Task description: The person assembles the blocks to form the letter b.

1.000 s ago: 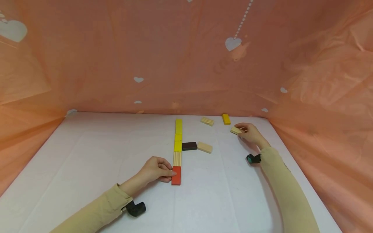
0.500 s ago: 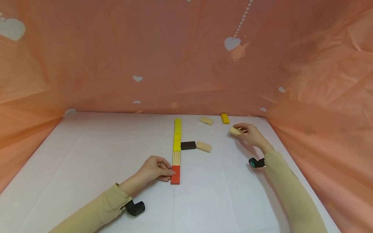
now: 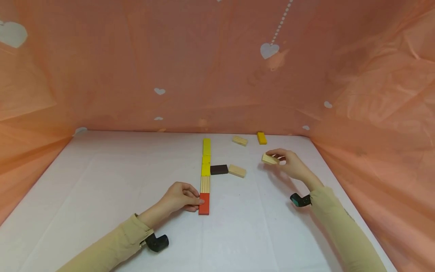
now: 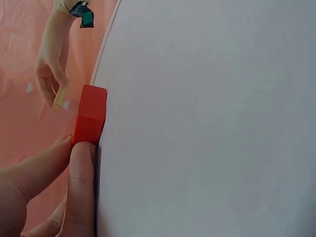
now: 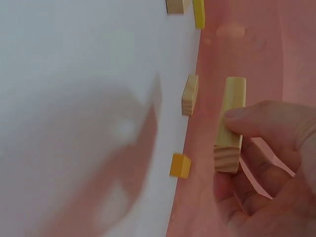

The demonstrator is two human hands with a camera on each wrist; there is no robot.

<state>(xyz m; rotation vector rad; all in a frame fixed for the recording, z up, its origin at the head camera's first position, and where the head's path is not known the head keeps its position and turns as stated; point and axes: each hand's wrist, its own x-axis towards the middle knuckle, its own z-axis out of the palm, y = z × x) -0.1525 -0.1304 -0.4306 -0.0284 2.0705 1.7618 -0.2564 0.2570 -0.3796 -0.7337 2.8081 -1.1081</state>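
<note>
My left hand [image 3: 181,197] pinches the red wooden block [image 3: 204,208], thumb on its top, fingers at its left side; the left wrist view shows the block's end [image 4: 90,113] beyond the fingertips. That block lies at the near end of a straight row with a striped plain block [image 3: 205,184] and yellow blocks [image 3: 206,158]. At the right, my right hand [image 3: 293,165] holds a plain wooden block [image 3: 270,159] above the table, its shadow below. In the right wrist view the thumb presses one face of this block [image 5: 231,111] and fingers grip the other side.
A dark brown block [image 3: 219,169] touches the row's right side, and a plain block [image 3: 237,171] adjoins it. Farther back lie a striped block [image 3: 239,141] and an orange-yellow block [image 3: 261,138]. An orange cloth [image 3: 204,75] with hearts rises around the white table [image 3: 136,166].
My right hand has lifted the plain wooden block and brought it slightly left and nearer. My left hand has stayed at the red block; the row looks the same.
</note>
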